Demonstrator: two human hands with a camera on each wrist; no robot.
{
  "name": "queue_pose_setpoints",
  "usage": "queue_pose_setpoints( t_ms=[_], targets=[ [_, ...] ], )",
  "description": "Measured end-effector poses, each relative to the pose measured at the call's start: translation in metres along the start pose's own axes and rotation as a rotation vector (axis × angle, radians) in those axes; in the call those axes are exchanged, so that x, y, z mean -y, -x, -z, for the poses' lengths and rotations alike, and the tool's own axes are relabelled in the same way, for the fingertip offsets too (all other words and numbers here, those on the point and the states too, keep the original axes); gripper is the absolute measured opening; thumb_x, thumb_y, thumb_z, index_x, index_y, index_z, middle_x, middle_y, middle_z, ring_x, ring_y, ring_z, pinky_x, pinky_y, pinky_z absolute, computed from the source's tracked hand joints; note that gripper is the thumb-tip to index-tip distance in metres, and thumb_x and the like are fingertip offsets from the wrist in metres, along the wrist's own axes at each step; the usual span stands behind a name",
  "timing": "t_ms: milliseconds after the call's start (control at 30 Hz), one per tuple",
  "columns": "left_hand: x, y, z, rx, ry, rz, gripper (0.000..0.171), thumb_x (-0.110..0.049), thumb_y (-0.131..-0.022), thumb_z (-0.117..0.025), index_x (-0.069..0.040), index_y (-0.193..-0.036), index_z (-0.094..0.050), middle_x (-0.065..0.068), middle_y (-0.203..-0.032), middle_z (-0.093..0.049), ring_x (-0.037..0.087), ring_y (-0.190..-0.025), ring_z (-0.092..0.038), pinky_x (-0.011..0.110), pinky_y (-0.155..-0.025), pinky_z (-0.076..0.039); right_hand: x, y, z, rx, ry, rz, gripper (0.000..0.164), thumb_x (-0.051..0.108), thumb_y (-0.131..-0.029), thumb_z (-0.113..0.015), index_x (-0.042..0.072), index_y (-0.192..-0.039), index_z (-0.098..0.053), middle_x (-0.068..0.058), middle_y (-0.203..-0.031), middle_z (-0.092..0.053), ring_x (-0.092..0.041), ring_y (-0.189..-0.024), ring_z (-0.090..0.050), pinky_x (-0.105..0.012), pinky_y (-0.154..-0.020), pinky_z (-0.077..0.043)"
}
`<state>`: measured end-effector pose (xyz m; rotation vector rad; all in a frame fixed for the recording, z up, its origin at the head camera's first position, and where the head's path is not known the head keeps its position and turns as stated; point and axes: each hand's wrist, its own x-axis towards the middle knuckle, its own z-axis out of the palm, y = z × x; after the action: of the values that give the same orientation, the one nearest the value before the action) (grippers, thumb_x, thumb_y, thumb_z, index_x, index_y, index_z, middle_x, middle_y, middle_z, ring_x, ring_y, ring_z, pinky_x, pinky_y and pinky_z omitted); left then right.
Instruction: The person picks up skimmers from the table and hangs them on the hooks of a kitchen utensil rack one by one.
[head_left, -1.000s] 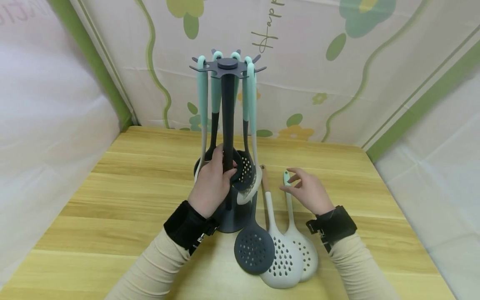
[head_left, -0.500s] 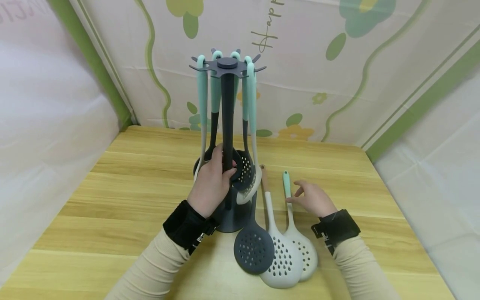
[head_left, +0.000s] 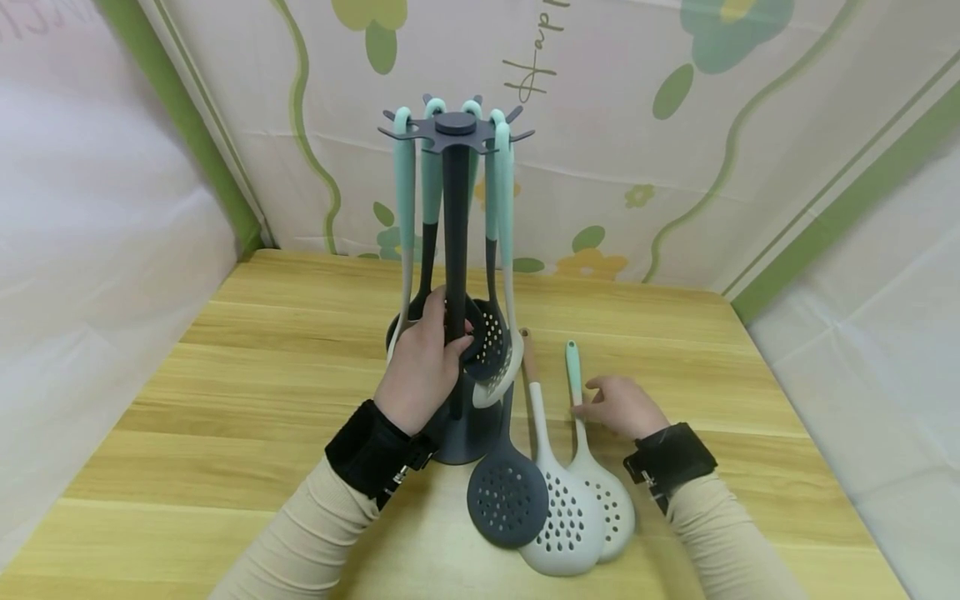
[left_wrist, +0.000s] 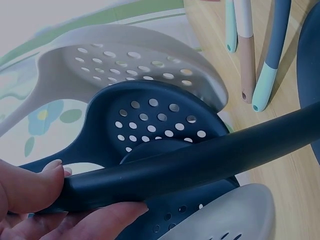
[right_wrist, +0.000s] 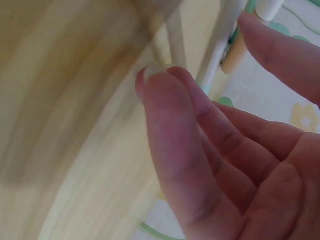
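Observation:
My left hand (head_left: 420,371) grips the dark pole (head_left: 455,225) of an upright utensil stand. Several mint-handled utensils hang around it. Among them are a dark strainer ladle (left_wrist: 145,117) and a pale one (left_wrist: 130,40), behind the pole in the left wrist view. On the table to the right lies a pale skimmer (head_left: 619,517) with a mint handle. My right hand (head_left: 626,407) is beside its neck, fingers loosely bent, thumb tip at the shaft; whether they touch is unclear. No grip shows in the right wrist view, where the thumb (right_wrist: 175,135) stands apart from the index finger.
Left of that skimmer lie a white skimmer (head_left: 562,546) with a brown handle and a dark skimmer (head_left: 508,500), their heads overlapping. The stand's round base (head_left: 461,446) touches or nearly touches the dark one. A printed cloth (head_left: 585,167) hangs behind the wooden table (head_left: 247,375).
My right hand has moved from the top of the mint handle down toward the skimmer's neck. My left hand and the stand have stayed put.

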<state>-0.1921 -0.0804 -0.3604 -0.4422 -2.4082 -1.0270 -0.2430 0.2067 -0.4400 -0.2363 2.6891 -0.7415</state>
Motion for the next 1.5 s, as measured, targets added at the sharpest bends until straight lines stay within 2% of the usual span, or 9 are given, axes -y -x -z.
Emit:
queue_pose_setpoints(
  t_ms=[133,300,500,667,800,1000,1233,1500],
  targets=[
    [0.0,0.0,0.0,0.005,0.001,0.011,0.05,0.002,-0.092,-0.066,0.005,-0.134,-0.039,0.017,-0.101,-0.068,0.032,-0.089,-0.071,0.043,-0.074,-0.061,0.0,0.0,-0.004,-0.01,0.006,0.001,0.058,0.03,-0.089,-0.073,-0.009,-0.129,-0.057,-0.007,-0.069,-0.066,-0.016,-0.053,-0.057,-0.025,-0.048,-0.044],
    [-0.001,0.0,-0.001,0.008,0.006,0.02,0.05,0.001,-0.092,-0.066,0.005,-0.134,-0.039,0.017,-0.101,-0.068,0.032,-0.09,-0.071,0.043,-0.075,-0.061,-0.001,0.0,-0.008,-0.023,0.028,0.001,0.051,0.031,-0.09,-0.072,-0.007,-0.122,-0.063,-0.005,-0.065,-0.063,-0.014,-0.05,-0.056,-0.025,-0.046,-0.045],
    [-0.001,0.0,-0.001,0.01,0.015,0.026,0.049,0.001,-0.093,-0.066,0.005,-0.135,-0.039,0.016,-0.101,-0.068,0.031,-0.088,-0.071,0.043,-0.072,-0.061,-0.002,-0.001,-0.013,-0.026,0.012,0.001,0.038,0.031,-0.088,-0.074,-0.001,-0.108,-0.07,0.0,-0.057,-0.054,-0.012,-0.048,-0.053,-0.024,-0.044,-0.044],
    [-0.001,0.002,-0.001,0.015,0.024,0.034,0.049,0.001,-0.093,-0.065,0.004,-0.134,-0.04,0.016,-0.101,-0.068,0.031,-0.088,-0.071,0.042,-0.072,-0.061,-0.002,-0.001,-0.017,-0.031,0.005,-0.014,0.029,0.032,-0.088,-0.074,0.004,-0.094,-0.07,0.003,-0.052,-0.049,-0.01,-0.044,-0.047,-0.022,-0.042,-0.038],
    [-0.001,0.001,-0.001,0.011,0.024,0.029,0.049,0.001,-0.093,-0.065,0.004,-0.135,-0.04,0.016,-0.101,-0.068,0.031,-0.088,-0.071,0.042,-0.072,-0.06,-0.002,0.0,-0.019,-0.027,-0.022,-0.033,0.024,0.03,-0.089,-0.073,0.007,-0.085,-0.068,0.002,-0.052,-0.051,-0.01,-0.044,-0.049,-0.022,-0.041,-0.039],
    [-0.001,0.002,-0.002,0.0,0.013,0.014,0.049,0.002,-0.093,-0.065,0.004,-0.134,-0.04,0.016,-0.1,-0.068,0.031,-0.087,-0.071,0.042,-0.071,-0.06,-0.003,-0.001,-0.019,-0.023,-0.051,-0.046,0.022,0.027,-0.089,-0.072,0.006,-0.084,-0.067,0.001,-0.052,-0.054,-0.011,-0.044,-0.052,-0.021,-0.04,-0.041],
    [0.0,0.002,-0.003,-0.005,0.011,0.002,0.049,0.002,-0.093,-0.065,0.004,-0.134,-0.04,0.016,-0.1,-0.068,0.031,-0.087,-0.071,0.042,-0.071,-0.06,-0.005,-0.002,-0.019,-0.029,-0.032,-0.036,0.025,0.028,-0.089,-0.073,0.004,-0.089,-0.068,0.002,-0.053,-0.051,-0.009,-0.045,-0.046,-0.021,-0.042,-0.038],
    [0.001,0.001,-0.002,-0.01,0.0,0.006,0.05,0.001,-0.093,-0.066,0.005,-0.135,-0.039,0.016,-0.102,-0.068,0.032,-0.088,-0.071,0.043,-0.073,-0.061,-0.002,-0.004,-0.018,0.049,-0.133,-0.086,0.027,0.024,-0.092,-0.07,0.002,-0.099,-0.057,-0.004,-0.06,-0.06,-0.013,-0.046,-0.056,-0.025,-0.041,-0.049]
  ],
)
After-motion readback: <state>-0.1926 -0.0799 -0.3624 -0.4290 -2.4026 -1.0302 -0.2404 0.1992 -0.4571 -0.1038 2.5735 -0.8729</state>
